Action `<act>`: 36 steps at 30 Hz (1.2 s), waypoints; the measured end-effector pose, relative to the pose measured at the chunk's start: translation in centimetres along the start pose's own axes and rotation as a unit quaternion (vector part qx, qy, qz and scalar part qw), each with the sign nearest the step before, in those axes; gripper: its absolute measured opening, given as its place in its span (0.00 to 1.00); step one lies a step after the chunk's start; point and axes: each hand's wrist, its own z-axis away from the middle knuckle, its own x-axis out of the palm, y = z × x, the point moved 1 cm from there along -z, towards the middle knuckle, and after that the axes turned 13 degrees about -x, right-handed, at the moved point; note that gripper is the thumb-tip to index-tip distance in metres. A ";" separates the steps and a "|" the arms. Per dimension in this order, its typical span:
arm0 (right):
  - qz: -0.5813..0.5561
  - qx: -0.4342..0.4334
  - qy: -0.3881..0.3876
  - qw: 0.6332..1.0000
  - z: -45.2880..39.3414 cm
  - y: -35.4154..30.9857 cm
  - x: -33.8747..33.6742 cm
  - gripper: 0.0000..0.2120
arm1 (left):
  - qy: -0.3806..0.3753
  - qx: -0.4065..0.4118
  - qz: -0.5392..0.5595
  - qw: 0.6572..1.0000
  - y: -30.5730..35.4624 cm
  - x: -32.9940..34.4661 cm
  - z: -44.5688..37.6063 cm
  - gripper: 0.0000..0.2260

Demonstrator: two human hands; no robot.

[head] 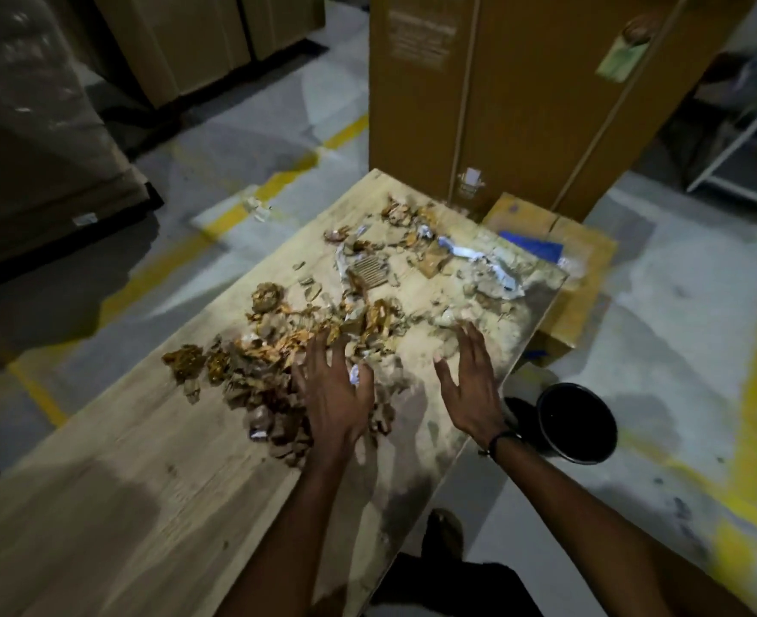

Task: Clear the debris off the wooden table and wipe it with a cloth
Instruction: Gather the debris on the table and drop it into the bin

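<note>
Wood of the table (pixel 100 505) is bare at its near end; my left hand (pixel 336 394) lies spread on the debris (pixel 278 349) mid-table, my right hand (pixel 472 385) splayed and empty by the right edge. If I rake too fast, scraps could overshoot the bin (pixel 577 423) below that edge; dust at the far right corner may just smear

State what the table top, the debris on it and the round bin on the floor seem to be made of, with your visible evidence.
Table top: pale, matt wood, with grain lines showing. Debris: seemingly torn brown cardboard and paper scraps, some orange-gold and shiny, perhaps foil or wrapper; too blurred to be sure. Round bin: black with a smooth, slightly glossy rim, probably plastic.
</note>
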 end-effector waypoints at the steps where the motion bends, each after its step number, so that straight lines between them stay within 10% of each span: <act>1: 0.002 0.000 -0.001 1.000 -0.8 0.7 -1.2 0.34 | -0.015 0.015 0.001 1.000 1.3 0.5 -0.5 0.22; 18: 0.009 0.011 -0.078 0.997 -18.4 22.5 -5.2 0.33 | -0.195 0.074 -0.166 0.964 15.7 23.1 -6.8 0.26; 32: -0.077 -0.139 -0.228 0.960 -13.8 14.8 1.9 0.30 | -0.080 -0.007 -0.227 0.971 8.6 17.3 -4.9 0.21; 36: -0.110 -0.154 -0.156 0.969 -15.5 13.7 0.0 0.21 | -0.074 -0.020 -0.174 0.982 10.0 15.9 -5.3 0.27</act>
